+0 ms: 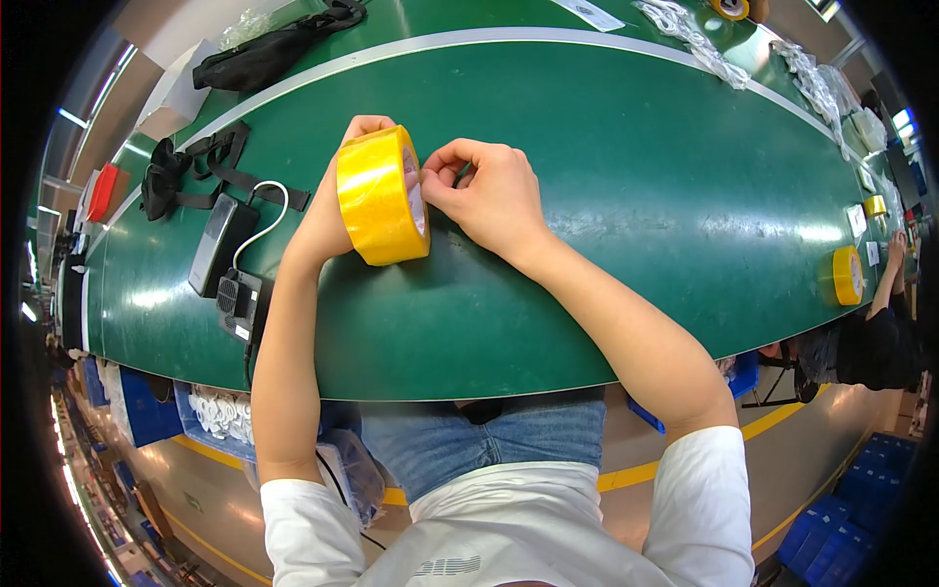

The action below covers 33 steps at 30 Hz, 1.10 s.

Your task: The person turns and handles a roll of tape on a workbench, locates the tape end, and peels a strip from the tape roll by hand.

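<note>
A wide roll of yellow packing tape (372, 201) stands on its edge above the green table, its open core turned to the right. My left hand (328, 220) grips it from the left and behind; most of its fingers are hidden by the roll. On the other side, my right hand (497, 191) is closed, thumb and forefinger pinched together at the roll's right rim. Whatever lies between those fingertips is too small to make out.
Left of my arm lie a black device (223, 240), a white cable (286, 201) and black straps (220, 161). Another tape roll (847, 275) is at the right edge, near a co-worker's arm (888, 279). Bundled white cables (694, 44) lie across the table (646, 196).
</note>
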Tool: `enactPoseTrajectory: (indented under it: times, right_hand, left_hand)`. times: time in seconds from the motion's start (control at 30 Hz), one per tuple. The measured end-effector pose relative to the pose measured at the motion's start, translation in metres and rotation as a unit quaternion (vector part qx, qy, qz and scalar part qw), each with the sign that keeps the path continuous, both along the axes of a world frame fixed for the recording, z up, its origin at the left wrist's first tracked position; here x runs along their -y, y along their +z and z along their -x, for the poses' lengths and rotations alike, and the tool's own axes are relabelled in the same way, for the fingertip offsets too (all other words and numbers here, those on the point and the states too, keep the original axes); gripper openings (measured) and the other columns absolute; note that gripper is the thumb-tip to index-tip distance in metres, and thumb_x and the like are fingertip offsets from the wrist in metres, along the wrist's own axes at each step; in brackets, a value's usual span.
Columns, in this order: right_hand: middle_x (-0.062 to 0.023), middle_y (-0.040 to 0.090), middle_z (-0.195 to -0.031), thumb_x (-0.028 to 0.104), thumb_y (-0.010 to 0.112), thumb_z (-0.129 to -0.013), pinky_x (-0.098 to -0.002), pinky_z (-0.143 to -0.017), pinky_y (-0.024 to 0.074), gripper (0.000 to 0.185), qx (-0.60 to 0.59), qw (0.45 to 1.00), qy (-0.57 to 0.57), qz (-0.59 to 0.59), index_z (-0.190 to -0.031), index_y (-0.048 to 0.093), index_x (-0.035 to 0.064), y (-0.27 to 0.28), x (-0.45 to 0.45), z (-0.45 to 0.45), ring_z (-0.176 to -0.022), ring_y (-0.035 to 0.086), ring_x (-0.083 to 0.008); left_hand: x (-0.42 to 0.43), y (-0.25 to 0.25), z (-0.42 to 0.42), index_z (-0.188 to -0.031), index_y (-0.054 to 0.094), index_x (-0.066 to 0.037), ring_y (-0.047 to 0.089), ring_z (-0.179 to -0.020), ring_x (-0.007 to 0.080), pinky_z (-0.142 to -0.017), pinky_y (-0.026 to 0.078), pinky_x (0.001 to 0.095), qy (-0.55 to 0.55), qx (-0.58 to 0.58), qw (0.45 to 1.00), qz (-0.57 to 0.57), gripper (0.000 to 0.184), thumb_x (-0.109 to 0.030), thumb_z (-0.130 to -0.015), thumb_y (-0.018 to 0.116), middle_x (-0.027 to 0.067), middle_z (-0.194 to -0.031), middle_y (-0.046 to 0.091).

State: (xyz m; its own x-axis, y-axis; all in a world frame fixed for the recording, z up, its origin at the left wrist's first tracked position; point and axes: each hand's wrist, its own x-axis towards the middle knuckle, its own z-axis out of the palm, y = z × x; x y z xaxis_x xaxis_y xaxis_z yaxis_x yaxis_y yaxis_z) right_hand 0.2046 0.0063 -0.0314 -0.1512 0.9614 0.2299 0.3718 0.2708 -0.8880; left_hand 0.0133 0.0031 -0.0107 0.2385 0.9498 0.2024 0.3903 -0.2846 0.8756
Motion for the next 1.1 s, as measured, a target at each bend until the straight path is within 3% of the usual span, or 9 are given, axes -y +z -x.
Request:
enactPoseTrajectory:
  times: [0.7,1.1]
  right_hand:
    - [0.0002,0.068,-0.067,0.018,0.077,-0.079,-0.0244,-0.059,0.0499,0.013,-0.007,1.000,0.007,-0.003,-0.085,0.077,0.0062,-0.001,-0.001,0.000,-0.058,0.060,-0.0084]
    - [0.0002,0.069,-0.068,0.019,0.077,-0.079,-0.0250,-0.059,0.0502,0.014,-0.002,1.000,0.009,-0.001,-0.085,0.077,0.0066,-0.001,-0.001,0.000,-0.058,0.061,-0.0087]
  left_hand:
    - [-0.004,-0.008,0.008,-0.131,0.047,-0.008,0.060,-0.103,0.0141,-0.095,0.048,0.0293,-0.029,0.031,0.999,0.006,0.062,-0.014,-0.081,0.083,0.0057,-0.113,0.062]
    - [-0.002,-0.004,0.003,-0.127,0.049,-0.007,0.060,-0.100,0.0133,-0.092,0.049,0.0288,-0.017,0.017,1.000,0.001,0.054,-0.021,-0.087,0.081,0.0052,-0.108,0.063]
